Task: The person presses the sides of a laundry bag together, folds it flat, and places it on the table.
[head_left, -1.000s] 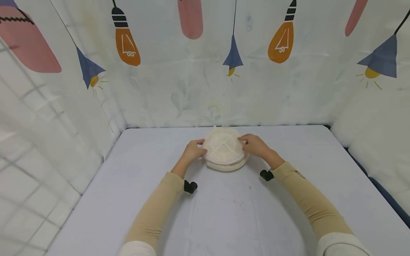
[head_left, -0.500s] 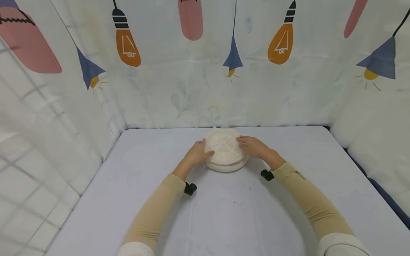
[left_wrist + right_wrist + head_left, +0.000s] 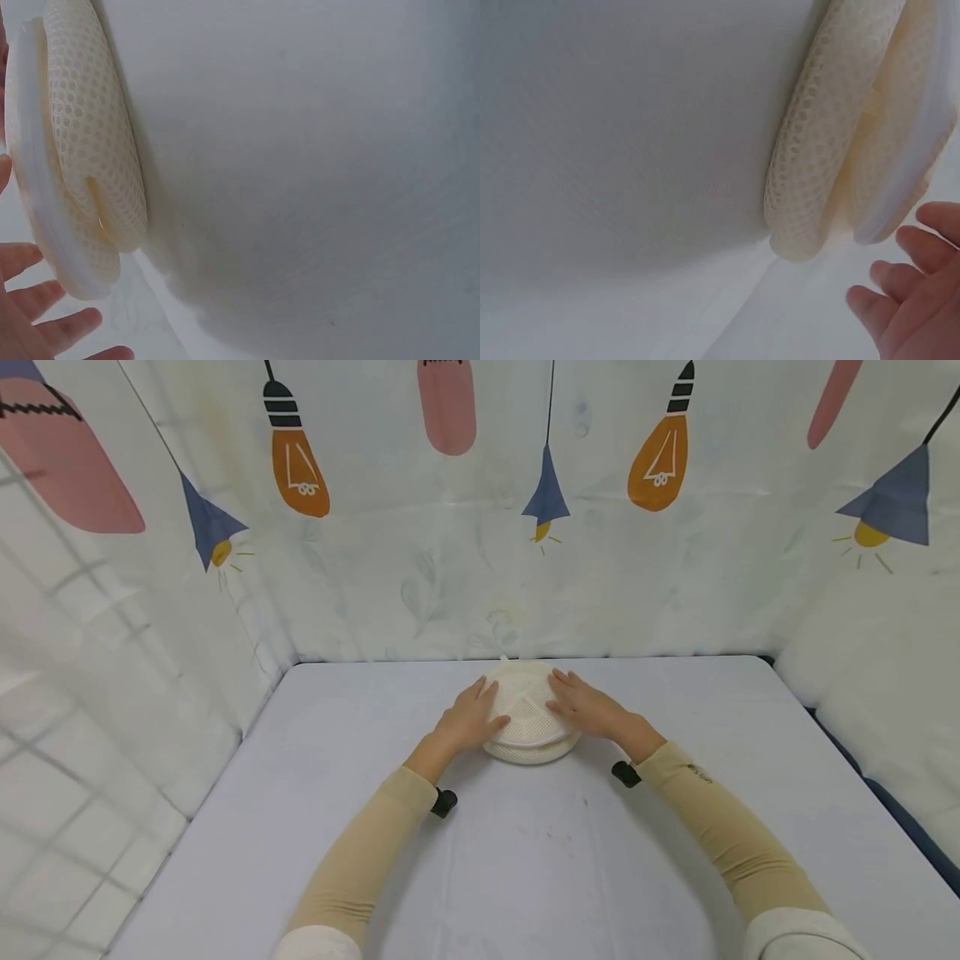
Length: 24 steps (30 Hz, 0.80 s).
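A round, cream mesh laundry bag (image 3: 525, 706) lies near the far edge of the table, its puffy layers stacked and a white band along the upper rim. My left hand (image 3: 467, 718) rests on its left side with fingers extended and thumb spread toward the front. On the other side, my right hand (image 3: 588, 706) touches the top with straight fingers. The left wrist view shows the honeycomb mesh (image 3: 94, 112) and a fold in the lower layer, with spread left fingertips beside the rim. A gap between the layers appears in the right wrist view, near the loosely spread right fingers (image 3: 896, 281).
The white-covered table (image 3: 525, 860) has a few small marks in front of the bag. A printed curtain (image 3: 360, 585) hangs right behind the far edge, and more white sheeting (image 3: 885, 668) bounds the right side. Dark wrist cameras (image 3: 445, 802) sit under both wrists.
Both hands have gone from pinching the bag's side edges to lying on it with straightened fingers. They have moved slightly inward over the top. The bag stays in about the same place.
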Tool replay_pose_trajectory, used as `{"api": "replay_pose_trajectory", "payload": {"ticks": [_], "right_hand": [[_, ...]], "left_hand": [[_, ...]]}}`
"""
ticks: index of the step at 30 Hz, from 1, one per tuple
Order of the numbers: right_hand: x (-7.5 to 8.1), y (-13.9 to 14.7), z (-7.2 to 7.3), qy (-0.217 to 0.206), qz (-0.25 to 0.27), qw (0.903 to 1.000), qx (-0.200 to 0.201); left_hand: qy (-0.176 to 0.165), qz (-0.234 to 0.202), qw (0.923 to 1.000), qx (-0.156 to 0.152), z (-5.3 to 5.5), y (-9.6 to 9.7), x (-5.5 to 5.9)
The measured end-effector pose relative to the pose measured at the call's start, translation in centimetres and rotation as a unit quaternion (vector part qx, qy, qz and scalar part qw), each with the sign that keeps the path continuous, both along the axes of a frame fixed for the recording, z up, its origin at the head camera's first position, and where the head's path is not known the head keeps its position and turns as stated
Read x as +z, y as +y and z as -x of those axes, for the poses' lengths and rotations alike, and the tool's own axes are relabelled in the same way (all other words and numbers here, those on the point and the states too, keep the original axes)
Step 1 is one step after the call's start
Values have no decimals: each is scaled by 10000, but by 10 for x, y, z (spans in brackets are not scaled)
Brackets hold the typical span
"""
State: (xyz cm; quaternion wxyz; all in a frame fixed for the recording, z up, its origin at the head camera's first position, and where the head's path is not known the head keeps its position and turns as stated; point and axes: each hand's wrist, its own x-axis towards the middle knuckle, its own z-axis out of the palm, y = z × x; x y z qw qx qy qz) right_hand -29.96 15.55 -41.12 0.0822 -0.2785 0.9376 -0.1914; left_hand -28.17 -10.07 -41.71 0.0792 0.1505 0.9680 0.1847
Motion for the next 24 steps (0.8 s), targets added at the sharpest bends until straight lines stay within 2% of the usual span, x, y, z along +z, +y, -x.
{"api": "replay_pose_trajectory", "payload": {"ticks": [5, 9, 13, 18, 24], "right_hand": [[-4, -1, 3, 76, 58, 9997, 245], [-9, -3, 6, 203, -77, 9984, 524], [-12, -6, 8, 260, -242, 9970, 692], [-15, -8, 9, 203, -475, 9955, 798], [-14, -7, 8, 119, -747, 9947, 699]], "left_hand": [[263, 332, 9984, -387, 1, 1, -1], [279, 546, 9956, -711, 3, 0, -3], [259, 551, 9936, -948, 6, 0, -5], [126, 652, 9923, -1044, 5, 0, -7], [126, 801, 9916, -1008, 5, 0, -8]]}}
